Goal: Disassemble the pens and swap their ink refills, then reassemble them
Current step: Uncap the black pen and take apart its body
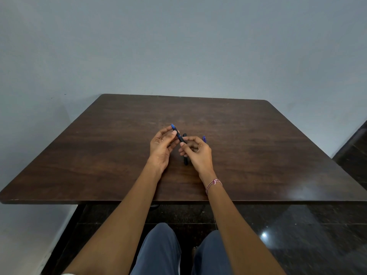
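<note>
I am gripping a blue pen (178,134) above the bench (258,155), left hand (161,147) and right hand (196,151) fingers pinching it; small parts risk springing loose and rolling away.

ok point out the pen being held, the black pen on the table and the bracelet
held pen (179,138), head view, on the dark barrel between the two hands
black pen (185,161), head view, on its near end lying on the table
bracelet (214,183), head view, on the pink band at the right wrist
</note>
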